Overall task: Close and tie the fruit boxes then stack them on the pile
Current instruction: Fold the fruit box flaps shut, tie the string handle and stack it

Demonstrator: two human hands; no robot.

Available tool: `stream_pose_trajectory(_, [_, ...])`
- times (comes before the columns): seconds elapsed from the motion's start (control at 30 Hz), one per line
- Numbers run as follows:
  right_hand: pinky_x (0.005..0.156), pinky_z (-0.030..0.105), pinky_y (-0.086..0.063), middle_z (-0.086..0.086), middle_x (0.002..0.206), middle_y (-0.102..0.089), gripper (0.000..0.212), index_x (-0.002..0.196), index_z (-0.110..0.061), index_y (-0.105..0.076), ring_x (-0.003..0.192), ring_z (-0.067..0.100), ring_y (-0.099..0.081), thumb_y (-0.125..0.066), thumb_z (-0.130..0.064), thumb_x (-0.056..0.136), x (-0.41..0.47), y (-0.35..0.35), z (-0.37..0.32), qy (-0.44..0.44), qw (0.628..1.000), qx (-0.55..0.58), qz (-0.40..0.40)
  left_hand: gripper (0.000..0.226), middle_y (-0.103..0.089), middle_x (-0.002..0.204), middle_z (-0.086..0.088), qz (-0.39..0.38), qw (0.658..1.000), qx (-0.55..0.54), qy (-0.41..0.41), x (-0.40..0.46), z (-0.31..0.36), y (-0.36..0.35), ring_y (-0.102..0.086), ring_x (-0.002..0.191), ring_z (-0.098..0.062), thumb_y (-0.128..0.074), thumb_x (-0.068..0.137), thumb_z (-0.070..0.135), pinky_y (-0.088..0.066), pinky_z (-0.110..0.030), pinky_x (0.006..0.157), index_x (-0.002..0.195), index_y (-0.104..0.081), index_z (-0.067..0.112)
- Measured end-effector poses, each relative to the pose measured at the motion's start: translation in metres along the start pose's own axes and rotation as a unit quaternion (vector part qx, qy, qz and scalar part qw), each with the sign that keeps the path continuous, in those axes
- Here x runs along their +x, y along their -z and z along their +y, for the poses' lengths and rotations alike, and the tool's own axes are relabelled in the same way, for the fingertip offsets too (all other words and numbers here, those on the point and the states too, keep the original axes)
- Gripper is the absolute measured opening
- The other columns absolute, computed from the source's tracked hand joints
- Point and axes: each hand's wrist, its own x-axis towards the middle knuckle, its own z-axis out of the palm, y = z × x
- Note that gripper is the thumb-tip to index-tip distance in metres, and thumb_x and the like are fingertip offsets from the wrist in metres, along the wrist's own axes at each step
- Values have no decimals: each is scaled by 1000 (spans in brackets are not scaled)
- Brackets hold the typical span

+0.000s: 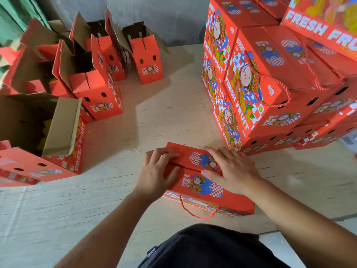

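Observation:
A red fruit box (195, 182) stands on the floor right in front of me, its two top flaps folded down and meeting along the middle. My left hand (157, 174) presses on the left end of the flaps, fingers laid over the far flap. My right hand (229, 169) lies flat across the right end, thumb on the near flap. A red rope handle (199, 214) hangs loose from the near side of the box. The pile of shut boxes (270, 80) rises at the right, some with rope handles draped over them.
Several open boxes (96, 80) with raised flaps stand at the back left. A larger open box (44, 132) sits at the near left. Pale wooden floor (164, 113) lies between them. A grey wall runs behind.

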Motion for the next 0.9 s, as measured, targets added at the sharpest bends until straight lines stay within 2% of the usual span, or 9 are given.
stream_pose_trajectory(0.13, [97,40,-49,-10,140,-46,93,159,-42,-14,125,20,-53,-22,-94,82,4,9,6,16,997,49,-48,62,-42,144,12,-5,999,-22,27,3,2,4,-38,126,-8,-59,93,59,-42,-35,104,146,-42,30])
stream_pose_trajectory(0.23, [95,44,-52,-14,143,-32,98,159,-47,-11,128,17,-48,-25,-98,77,4,17,15,19,990,113,-77,57,-46,145,12,15,999,-34,-1,10,5,12,-42,128,-10,-56,97,62,-41,-34,107,143,-50,28])
stream_pose_trajectory(0.3, [103,44,-47,-13,144,-32,97,158,-45,-18,131,18,-45,-18,-99,77,1,18,19,-1,994,93,-58,47,-54,142,14,21,999,-44,8,21,10,14,-48,128,-11,-51,101,61,-42,-40,108,135,-61,29])
stream_pose_trajectory(0.37, [108,44,-41,-11,145,-35,97,157,-42,-22,132,20,-44,-13,-98,78,-2,16,17,-21,996,55,-61,51,-56,146,11,-23,998,-31,41,33,15,12,-51,132,-17,-47,99,62,-39,-46,113,136,-64,30])
stream_pose_trajectory(0.43, [106,43,-42,-11,146,-38,95,156,-40,-19,133,20,-46,-13,-97,80,-3,10,14,-26,996,37,-71,57,-48,155,10,-83,995,-12,61,37,15,8,-48,138,-19,-43,97,64,-32,-46,118,143,-59,34])
stream_pose_trajectory(0.6, [105,42,-39,-11,146,-39,91,156,-41,-16,133,21,-44,-8,-95,83,-5,3,14,-33,997,26,-59,61,-35,162,18,-104,991,13,79,32,11,3,-39,142,-20,-33,95,73,-26,-46,119,149,-47,47])
stream_pose_trajectory(0.7, [105,42,-36,-9,142,-36,81,157,-41,-14,130,23,-42,1,-85,90,-4,1,10,-41,998,9,-56,60,-31,163,20,-127,988,38,79,35,11,4,-31,143,-19,-38,97,73,-24,-48,118,152,-41,51])
stream_pose_trajectory(0.77, [104,42,-36,-7,140,-37,77,158,-39,-15,128,25,-42,3,-77,94,-5,-2,6,-48,998,-21,-42,59,-36,158,17,-133,987,57,63,38,8,6,-33,139,-21,-48,97,69,-25,-48,116,152,-42,50])
stream_pose_trajectory(0.9, [108,43,-34,-6,141,-34,73,158,-39,-10,130,24,-39,2,-74,95,-3,-7,4,-52,997,-30,-43,64,-41,149,14,-183,978,75,63,54,10,14,-33,136,-23,-53,95,69,-23,-47,117,155,-40,48])
